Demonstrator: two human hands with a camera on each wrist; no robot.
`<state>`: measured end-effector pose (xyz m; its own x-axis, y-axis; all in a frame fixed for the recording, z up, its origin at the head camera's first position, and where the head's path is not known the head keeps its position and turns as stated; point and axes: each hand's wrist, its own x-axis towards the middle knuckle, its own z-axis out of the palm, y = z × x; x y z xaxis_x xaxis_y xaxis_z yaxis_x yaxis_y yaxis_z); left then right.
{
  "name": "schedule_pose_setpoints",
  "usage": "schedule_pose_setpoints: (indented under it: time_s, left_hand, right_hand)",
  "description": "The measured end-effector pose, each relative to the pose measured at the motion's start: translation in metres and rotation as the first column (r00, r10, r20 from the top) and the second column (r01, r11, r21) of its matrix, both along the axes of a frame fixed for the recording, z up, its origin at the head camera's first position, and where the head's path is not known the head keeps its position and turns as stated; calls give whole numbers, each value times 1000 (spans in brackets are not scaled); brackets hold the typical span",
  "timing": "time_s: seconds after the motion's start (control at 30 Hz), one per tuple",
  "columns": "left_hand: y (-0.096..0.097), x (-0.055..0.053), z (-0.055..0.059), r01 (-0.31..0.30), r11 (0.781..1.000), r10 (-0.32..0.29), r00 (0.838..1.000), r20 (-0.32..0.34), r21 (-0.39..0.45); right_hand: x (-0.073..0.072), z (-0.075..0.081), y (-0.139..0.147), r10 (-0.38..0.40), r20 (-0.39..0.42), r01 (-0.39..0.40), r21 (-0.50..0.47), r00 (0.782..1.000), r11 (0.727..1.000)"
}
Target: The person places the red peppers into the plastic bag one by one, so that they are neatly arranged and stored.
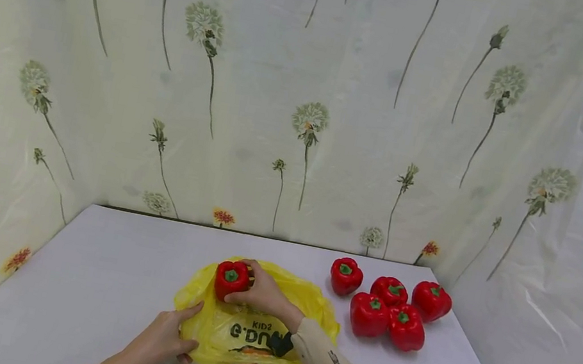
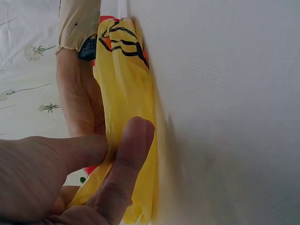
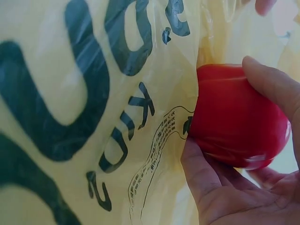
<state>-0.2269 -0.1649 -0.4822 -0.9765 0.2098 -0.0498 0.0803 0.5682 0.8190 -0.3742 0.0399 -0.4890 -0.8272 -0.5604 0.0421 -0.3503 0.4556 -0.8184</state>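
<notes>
A yellow plastic bag with dark printing lies on the table. My right hand grips a red bell pepper at the bag's far left part, its green stem facing up in the head view. Seen from the right wrist, thumb and fingers wrap the pepper right beside the printed plastic. At the bag's near left edge, my left hand holds the plastic. The left wrist view has its thumb and a finger pinching the yellow film. How far the bag's mouth opens is hard to tell.
Several more red bell peppers stand grouped on the right part of the white table. A curtain with dandelion prints hangs behind the table and along both sides.
</notes>
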Motion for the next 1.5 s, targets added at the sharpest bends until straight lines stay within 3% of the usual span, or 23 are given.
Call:
schedule_pose_setpoints:
  time_s: [0.2, 0.5, 0.87, 1.2, 1.5]
  left_hand:
    - [0, -1, 1, 1, 1000, -1, 1000, 6, 3]
    - [0, 1, 1, -9, 1000, 9, 1000, 2, 2]
    - [0, 1, -2, -11, 1000, 11, 1000, 1, -7]
    - [1, 0, -3, 0, 1000, 0, 1000, -16, 4]
    - [2, 1, -4, 5, 1000, -5, 999, -36, 6]
  right_hand:
    - [2, 5, 0, -6, -4, 7, 6, 1000, 1000]
    - [2, 0, 1, 13, -16, -12, 23, 1000, 1000]
    - [7, 1, 5, -17, -9, 18, 38, 1000, 999]
    - [6, 5, 7, 18, -23, -17, 74, 1000, 997]
    - [12, 14, 18, 37, 2, -37, 43, 999, 998]
